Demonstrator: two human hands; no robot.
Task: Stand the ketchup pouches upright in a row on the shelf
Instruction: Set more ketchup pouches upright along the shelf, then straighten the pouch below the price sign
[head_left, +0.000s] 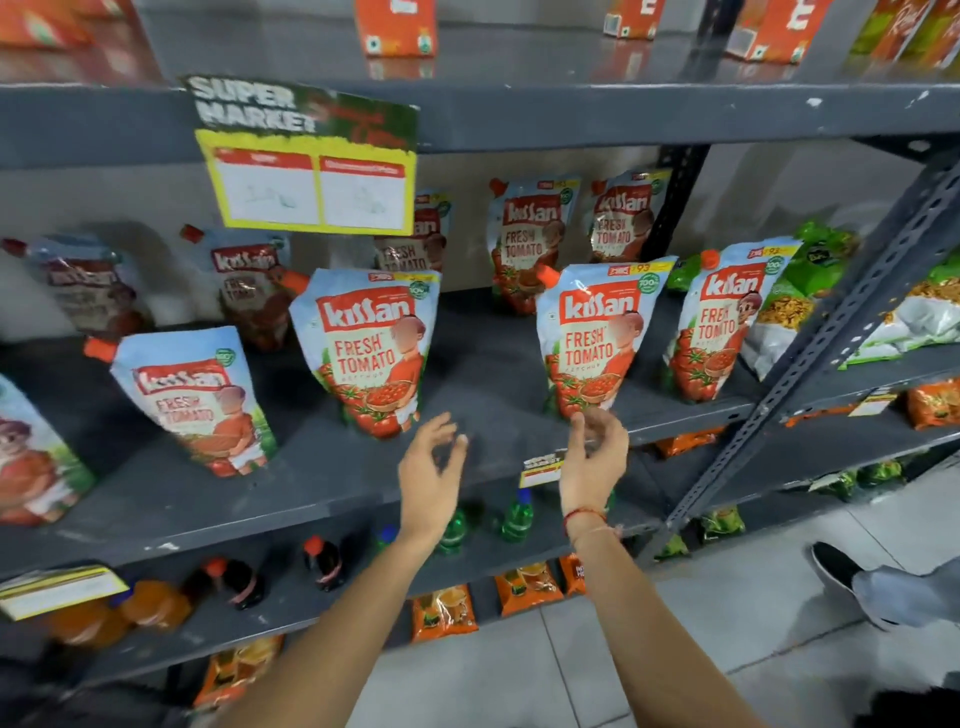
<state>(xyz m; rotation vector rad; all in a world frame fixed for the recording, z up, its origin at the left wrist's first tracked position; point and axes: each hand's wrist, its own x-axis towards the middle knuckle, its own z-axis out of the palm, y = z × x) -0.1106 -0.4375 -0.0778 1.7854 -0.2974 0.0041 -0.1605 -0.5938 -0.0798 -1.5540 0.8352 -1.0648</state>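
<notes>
Several ketchup pouches with orange caps stand upright on the dark grey shelf (322, 483). In the front row are a left pouch (192, 400), a middle pouch (371, 348), a right pouch (597, 338) and a far-right pouch (719, 322). More pouches (532, 239) stand behind them near the back wall. My left hand (434, 473) hovers open over the bare shelf between the middle and right pouches. My right hand (595, 457) is open just below the right pouch's base, fingertips close to it, holding nothing.
A supermarket price sign (311, 161) hangs from the upper shelf edge. Green snack bags (810, 291) sit right of the pouches, beside a slanted metal upright (841, 332). Bottles (517, 517) and orange packets (444, 610) fill the lower shelves. Someone's shoe (841, 571) is on the floor at right.
</notes>
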